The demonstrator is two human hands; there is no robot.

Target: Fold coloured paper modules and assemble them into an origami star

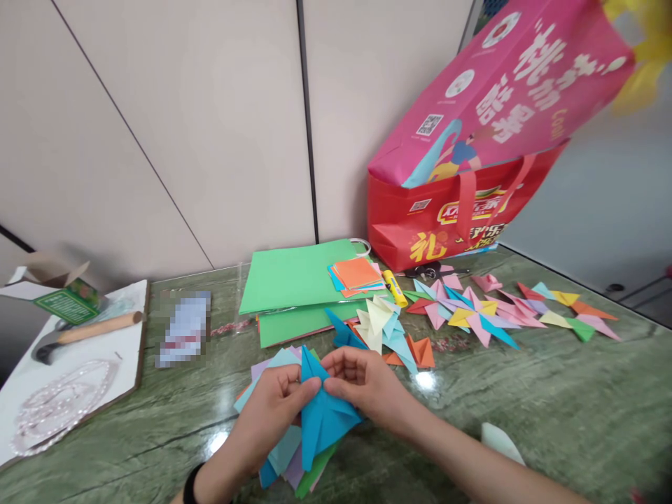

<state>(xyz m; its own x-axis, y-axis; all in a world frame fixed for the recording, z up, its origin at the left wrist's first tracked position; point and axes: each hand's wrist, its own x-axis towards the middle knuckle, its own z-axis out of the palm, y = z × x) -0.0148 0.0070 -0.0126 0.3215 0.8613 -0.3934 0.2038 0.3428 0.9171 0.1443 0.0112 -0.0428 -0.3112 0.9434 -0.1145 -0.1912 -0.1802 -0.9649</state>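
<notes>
A blue folded paper piece (324, 420) with creases and pointed corners is pinched between my two hands. My left hand (278, 402) grips its left edge, thumb on top. On the upper right side, my right hand (362, 381) closes thumb and fingers on the same paper. Beneath the hands lies a fanned stack of coloured paper sheets (286, 448), partly covered. Just beyond sit loose folded pieces: a cream one (375, 322), a light blue one (395, 336), a darker blue one (346, 336) and an orange one (421, 351).
Green sheets (294, 276) lie behind, with small orange squares (357, 274) and a yellow glue stick (395, 288). Several folded paper stars (472, 311) spread right. A red bag (404, 234) and pink bag (472, 91) stand behind. Left, a white board (118, 353) carries a hammer (99, 327) and beads (63, 406).
</notes>
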